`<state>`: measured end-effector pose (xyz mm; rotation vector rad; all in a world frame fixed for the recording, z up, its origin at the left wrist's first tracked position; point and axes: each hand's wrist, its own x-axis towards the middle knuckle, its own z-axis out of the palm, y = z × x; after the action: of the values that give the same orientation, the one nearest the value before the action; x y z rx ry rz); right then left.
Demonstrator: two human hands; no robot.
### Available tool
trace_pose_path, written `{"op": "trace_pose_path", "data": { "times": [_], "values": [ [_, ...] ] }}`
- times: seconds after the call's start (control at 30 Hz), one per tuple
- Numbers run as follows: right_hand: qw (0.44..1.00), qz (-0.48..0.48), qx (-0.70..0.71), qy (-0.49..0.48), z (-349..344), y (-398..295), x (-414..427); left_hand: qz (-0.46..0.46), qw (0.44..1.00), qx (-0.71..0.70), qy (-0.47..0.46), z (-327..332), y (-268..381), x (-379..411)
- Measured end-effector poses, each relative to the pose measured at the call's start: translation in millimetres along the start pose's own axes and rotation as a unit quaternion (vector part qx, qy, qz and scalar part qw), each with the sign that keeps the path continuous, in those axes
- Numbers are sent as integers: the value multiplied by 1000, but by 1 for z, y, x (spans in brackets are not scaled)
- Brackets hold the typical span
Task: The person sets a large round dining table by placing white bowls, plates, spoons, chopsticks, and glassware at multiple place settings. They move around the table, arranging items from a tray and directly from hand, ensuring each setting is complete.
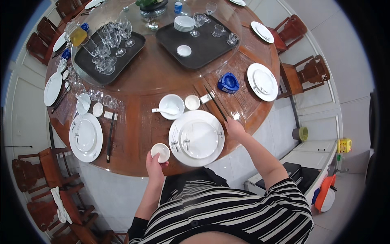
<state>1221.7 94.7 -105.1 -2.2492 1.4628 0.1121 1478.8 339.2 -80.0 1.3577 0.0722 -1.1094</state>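
My left hand [156, 166] holds a small white dish [160, 152] by its rim near the table's front edge. My right hand [234, 128] grips the near end of dark chopsticks [218, 105], whose far end lies on a white chopstick rest [207, 98]. Between my hands a small plate [200, 139] sits on a large white plate [196, 161]. Beyond them are a white bowl [172, 102] with a spoon [166, 111] in it and a small white dish [192, 102]. A blue ashtray [228, 82] stands beyond the chopsticks to the right.
On the glass turntable [152, 85] lie a black tray of glasses [106, 80] and a black tray [192, 64] with stacked white dishes [184, 23] and several glasses. More plates [85, 137] are set around the round wooden table [131, 152]. Wooden chairs [313, 72] stand about it.
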Motion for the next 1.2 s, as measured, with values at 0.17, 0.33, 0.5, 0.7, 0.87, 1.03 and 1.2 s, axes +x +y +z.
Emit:
{"op": "trace_pose_path", "data": {
  "times": [0.17, 0.33, 0.5, 0.7, 0.87, 1.03, 1.2],
  "values": [
    [999, 6, -48, -10, 33, 11, -15, 12, 999, 22, -25, -15, -8, -21],
    [998, 26, -46, 17, 36, 16, -14, 9, 999, 19, -43, -13, -23, -40],
    [1000, -10, -24, 18, 27, 27, -21, 3, 999, 5, -50, -5, -36, -59],
    [997, -62, -43, -9, 26, 38, -16, -5, 1000, 15, -27, 14, -56, -70],
    [985, -128, -106, -49, 24, 43, -2, -20, 999, 23, -11, 57, -76, -66],
    [973, -179, -87, -114, 20, 45, 10, -31, 999, 20, 14, 124, -95, -54],
    [955, -226, -71, -181, 13, 56, 15, -35, 999, 3, 29, 194, -107, -51]
  ]
}}
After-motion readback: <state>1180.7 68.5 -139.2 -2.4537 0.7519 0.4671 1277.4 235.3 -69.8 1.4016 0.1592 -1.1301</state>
